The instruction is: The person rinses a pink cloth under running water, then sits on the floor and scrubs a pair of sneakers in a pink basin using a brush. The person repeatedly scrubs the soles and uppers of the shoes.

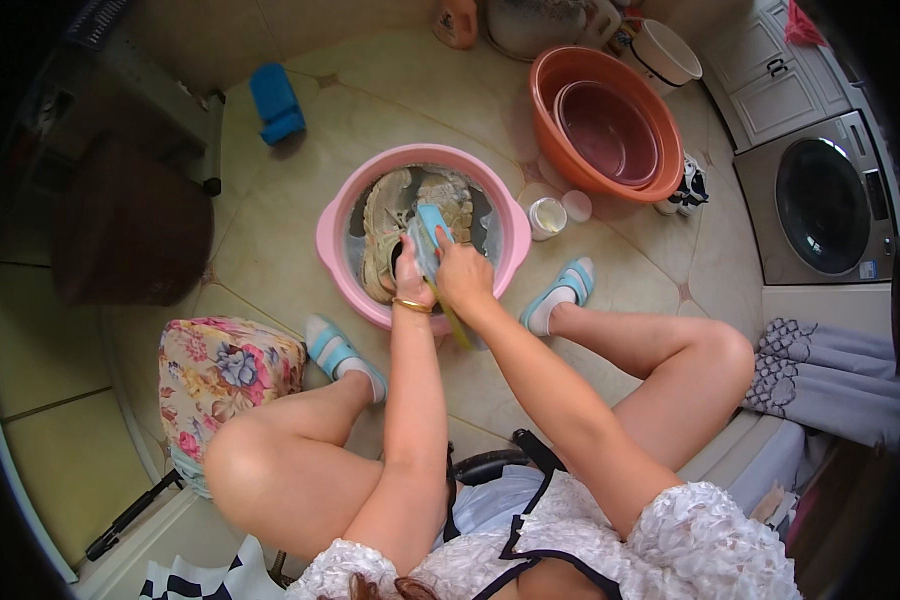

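A pink two-handled basin (326, 243) stands on the floor between my feet, with dark, sudsy water inside. In it lie a pale beige shoe (378, 225) on the left and a second shoe (447, 200), its chunky sole partly showing, on the right. My left hand (415, 278) is closed at the near end of the shoes and appears to grip the second one; my right hand partly covers it. My right hand (465, 275) is wrapped round a brush (432, 220) with a light blue head and a yellow-green handle, held against that shoe.
Right of the basin are a white open jar (547, 218), its lid (576, 206), and stacked orange-red basins (545, 110). A blue plastic object (276, 100) lies at the far left. A floral-covered stool (225, 375) is beside my left leg. A washing machine (770, 235) stands right.
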The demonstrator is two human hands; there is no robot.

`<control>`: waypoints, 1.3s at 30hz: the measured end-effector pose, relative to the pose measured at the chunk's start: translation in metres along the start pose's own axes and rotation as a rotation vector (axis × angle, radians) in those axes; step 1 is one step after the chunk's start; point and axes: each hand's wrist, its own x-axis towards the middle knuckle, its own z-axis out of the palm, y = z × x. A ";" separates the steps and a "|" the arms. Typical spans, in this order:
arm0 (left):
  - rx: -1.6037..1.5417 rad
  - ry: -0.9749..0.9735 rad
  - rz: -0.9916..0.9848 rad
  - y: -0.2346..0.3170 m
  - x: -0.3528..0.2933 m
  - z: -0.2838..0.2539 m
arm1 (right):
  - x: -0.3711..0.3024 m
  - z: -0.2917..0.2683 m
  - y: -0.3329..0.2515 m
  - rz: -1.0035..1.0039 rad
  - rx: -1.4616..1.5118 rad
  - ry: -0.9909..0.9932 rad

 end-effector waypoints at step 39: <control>-0.092 -0.110 -0.082 0.025 0.001 -0.015 | -0.085 -0.040 -0.027 -0.032 0.043 -0.196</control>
